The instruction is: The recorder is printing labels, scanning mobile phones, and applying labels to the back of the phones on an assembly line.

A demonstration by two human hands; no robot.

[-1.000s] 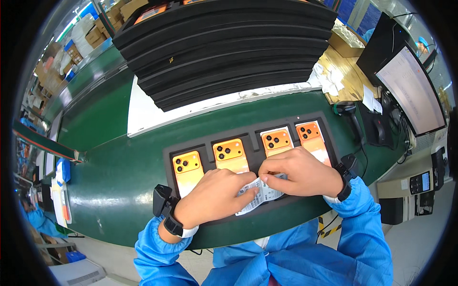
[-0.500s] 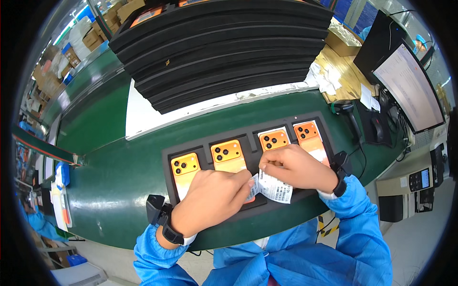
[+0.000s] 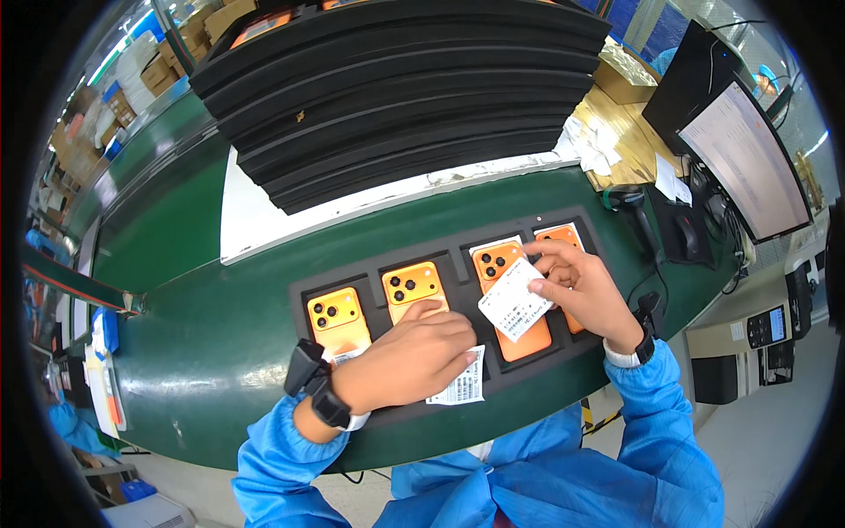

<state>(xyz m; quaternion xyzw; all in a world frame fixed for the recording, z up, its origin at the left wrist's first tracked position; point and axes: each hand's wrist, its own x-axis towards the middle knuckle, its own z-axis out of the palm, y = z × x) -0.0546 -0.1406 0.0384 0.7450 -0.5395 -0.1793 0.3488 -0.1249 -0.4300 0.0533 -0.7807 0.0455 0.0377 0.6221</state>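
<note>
A black foam tray [image 3: 304, 299] holds several orange phones, camera side up. My left hand [image 3: 405, 361] is curled over the second phone [image 3: 414, 283], its fingers closed on a white printed label [image 3: 464, 380] that hangs past the tray's near part. Between the thumb and fingers of my right hand [image 3: 581, 286] is another white label [image 3: 513, 304], tilted over the third phone [image 3: 525, 343]. The far-right phone [image 3: 562, 234] is partly behind that hand. On the leftmost phone [image 3: 339, 319], a label edge shows beside my left wrist.
A tall stack of black trays [image 3: 405, 97] stands on a white board [image 3: 251, 224] behind. To the right are a barcode scanner [image 3: 632, 201], a mouse [image 3: 695, 238], a monitor [image 3: 748, 158] and a grey printer [image 3: 739, 330]. The green table [image 3: 202, 352] has a curved near edge.
My hands have moved apart. The right one has shifted right with its label, uncovering the third phone; the left label now lies lower and flatter in view.
</note>
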